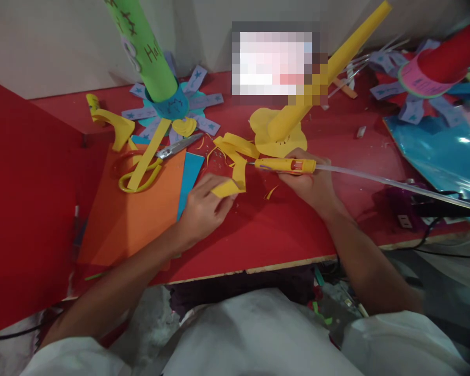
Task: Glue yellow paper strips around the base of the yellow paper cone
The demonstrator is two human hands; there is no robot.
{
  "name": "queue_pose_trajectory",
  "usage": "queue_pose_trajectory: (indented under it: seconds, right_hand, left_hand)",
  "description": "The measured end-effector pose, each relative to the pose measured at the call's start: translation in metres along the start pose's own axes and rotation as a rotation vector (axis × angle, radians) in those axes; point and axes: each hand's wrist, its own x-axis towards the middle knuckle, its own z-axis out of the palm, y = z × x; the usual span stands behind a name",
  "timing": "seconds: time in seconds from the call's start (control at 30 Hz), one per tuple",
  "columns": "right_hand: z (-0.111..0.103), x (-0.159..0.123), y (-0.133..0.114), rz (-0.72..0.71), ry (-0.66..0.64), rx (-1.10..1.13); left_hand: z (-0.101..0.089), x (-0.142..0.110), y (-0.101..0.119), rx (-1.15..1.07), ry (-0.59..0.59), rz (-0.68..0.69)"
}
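Observation:
In my left hand (206, 206) is a folded yellow paper strip (240, 175), pinched near its lower end. My right hand (311, 180) is wrapped round a yellow hot glue gun (284, 166), whose metal tip points left at the strip; whether it touches cannot be made out. A long translucent glue stick (376, 180) runs out of the gun's back to the right. More looped yellow strips (238, 146) lie just beyond the tip. Behind the gun, a yellow paper cone (293, 117) rises from a yellow flower-shaped base (260, 125).
Yellow-handled scissors (174, 147) lie on orange paper (141, 219) at left. Beyond stands a green paper tube (152, 62) with purple strips. A red tube (456, 55) and blue plastic-wrapped sheet (426, 156) are at right. A red panel (27, 209) borders the left of the red table (258, 235).

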Motion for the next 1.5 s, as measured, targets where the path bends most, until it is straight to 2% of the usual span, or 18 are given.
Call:
queue_pose_trajectory:
  seconds: [0.17,0.33,0.5,0.77,1.23,1.5]
  right_hand:
    - [0.000,0.001,0.000,0.002,0.008,-0.042]
    - [0.002,0.000,0.001,-0.002,-0.012,-0.038]
    - [0.002,0.001,0.003,-0.025,-0.078,-0.017]
    - [0.004,0.002,0.002,-0.144,-0.101,-0.097]
    - [0.004,0.001,-0.001,-0.172,-0.134,-0.148]
    - [0.003,0.001,-0.001,-0.138,-0.141,-0.152]
  left_hand:
    - [0.013,-0.006,0.005,0.084,-0.217,0.252]
    - [0.017,-0.008,0.012,0.180,-0.217,0.359]
    - [0.019,-0.011,0.013,0.194,-0.199,0.377]
    - [0.020,-0.013,0.011,0.245,-0.210,0.364]
    - [0.021,-0.013,0.010,0.219,-0.240,0.345]
    - [0.021,-0.014,0.008,0.210,-0.268,0.329]
